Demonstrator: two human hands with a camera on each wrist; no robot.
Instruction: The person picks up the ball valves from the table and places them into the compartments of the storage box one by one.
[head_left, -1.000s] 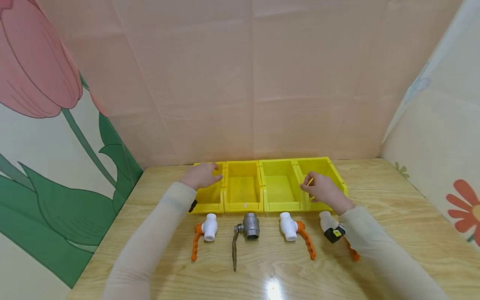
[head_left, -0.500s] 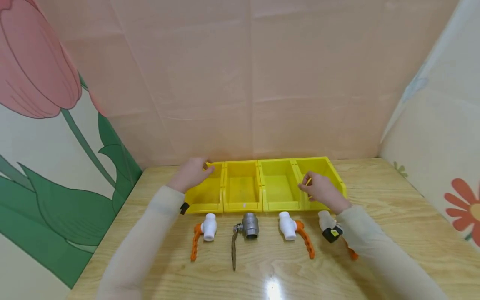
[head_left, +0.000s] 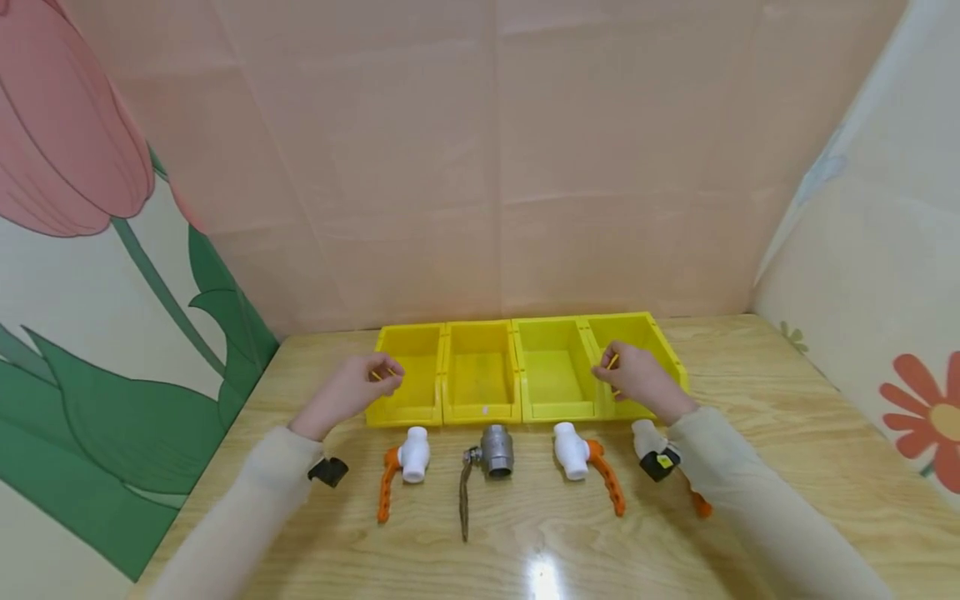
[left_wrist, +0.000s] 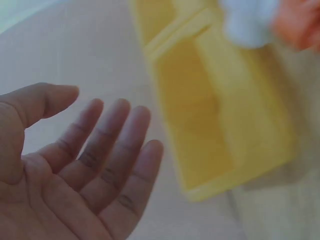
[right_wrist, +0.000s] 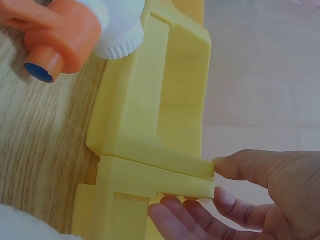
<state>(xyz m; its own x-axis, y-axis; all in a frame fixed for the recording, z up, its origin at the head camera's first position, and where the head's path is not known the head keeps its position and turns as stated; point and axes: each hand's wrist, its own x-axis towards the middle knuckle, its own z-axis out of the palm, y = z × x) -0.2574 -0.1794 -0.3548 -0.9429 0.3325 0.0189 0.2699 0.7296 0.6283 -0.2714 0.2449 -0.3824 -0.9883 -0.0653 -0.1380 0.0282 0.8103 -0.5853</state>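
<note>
Four yellow plastic open-topped bins (head_left: 517, 367) stand in a row on the light wood-grain table (head_left: 360, 542). The right hand (head_left: 637, 375) appears to pinch the adjoining rims of the rightmost two; a grip catching only one wall could let them part. The left hand (head_left: 348, 392), fingers loosely spread and holding nothing, is near the leftmost bin, leaving that end likely to skew if pulled. A white plastic valve with orange handle (head_left: 643, 433), partly hidden by the cream right sleeve (head_left: 757, 500), might get knocked if that arm dropped.

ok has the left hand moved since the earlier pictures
Yes: against the leftmost yellow bin, the left hand has shifted left and lower in the head view, from over that bin to its left edge.
</note>
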